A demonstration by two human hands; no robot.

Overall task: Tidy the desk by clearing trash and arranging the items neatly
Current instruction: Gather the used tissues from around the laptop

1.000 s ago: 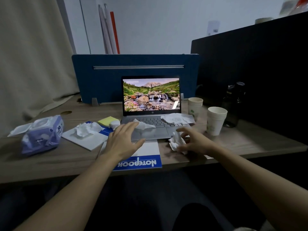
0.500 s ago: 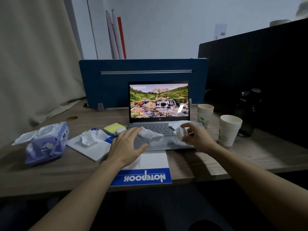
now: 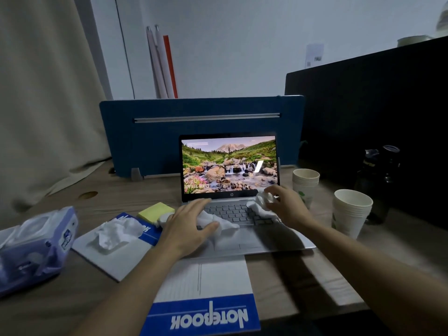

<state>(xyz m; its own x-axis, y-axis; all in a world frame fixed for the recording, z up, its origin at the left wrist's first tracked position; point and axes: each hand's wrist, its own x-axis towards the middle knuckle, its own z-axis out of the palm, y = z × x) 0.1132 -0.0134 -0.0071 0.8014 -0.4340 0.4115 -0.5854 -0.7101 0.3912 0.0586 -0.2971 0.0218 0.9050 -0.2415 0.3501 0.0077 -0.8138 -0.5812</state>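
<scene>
Now, hands: both on the laptop (image 3: 242, 214).
L hand (image 3: 188, 230): flat, fingers apart, pressing a white tissue (image 3: 224, 223) on the keys.
R hand (image 3: 287, 206): pinched on a balled tissue (image 3: 264, 198), w/ another flat tissue (image 3: 263, 210) under it.
More trash: crumpled tissue (image 3: 118, 230) at 9 o'clock of L hand, on a notebook (image 3: 114, 260).
Cups (image 3: 350, 213): 3 o'clock of R hand.

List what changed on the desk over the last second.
The right hand carried its crumpled tissue from the desk edge up onto the laptop keyboard, beside another tissue. The left hand settled onto the tissue by the touchpad. Cups, notebooks and wipes pack stayed put.
</scene>
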